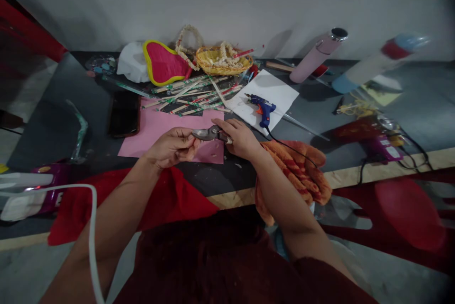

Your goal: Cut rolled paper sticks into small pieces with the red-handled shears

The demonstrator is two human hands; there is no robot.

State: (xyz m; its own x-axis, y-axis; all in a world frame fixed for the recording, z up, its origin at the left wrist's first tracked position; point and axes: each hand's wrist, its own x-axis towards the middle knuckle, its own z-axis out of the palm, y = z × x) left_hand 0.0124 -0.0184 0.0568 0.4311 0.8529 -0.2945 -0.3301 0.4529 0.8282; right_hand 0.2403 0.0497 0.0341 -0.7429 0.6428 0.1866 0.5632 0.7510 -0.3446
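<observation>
My right hand (242, 139) is closed around the handles of a pair of pruning shears (210, 132), whose blades point left. My left hand (175, 145) is closed with its fingertips at the blade end; whatever it pinches there is too small to make out. Both hands are above a pink sheet of paper (131, 145) with small bits on it. Just behind the sheet lies a loose pile of chopsticks (194, 93), several in green-printed wrappers.
A blue glue gun (263, 109) rests on white paper (284, 88). A phone (124, 114) lies at left. Behind stand a wicker basket (209, 65), a heart-shaped pink piece with yellow edge (165, 61) and a pink bottle (316, 58). An orange towel (291, 166) hangs over the front edge.
</observation>
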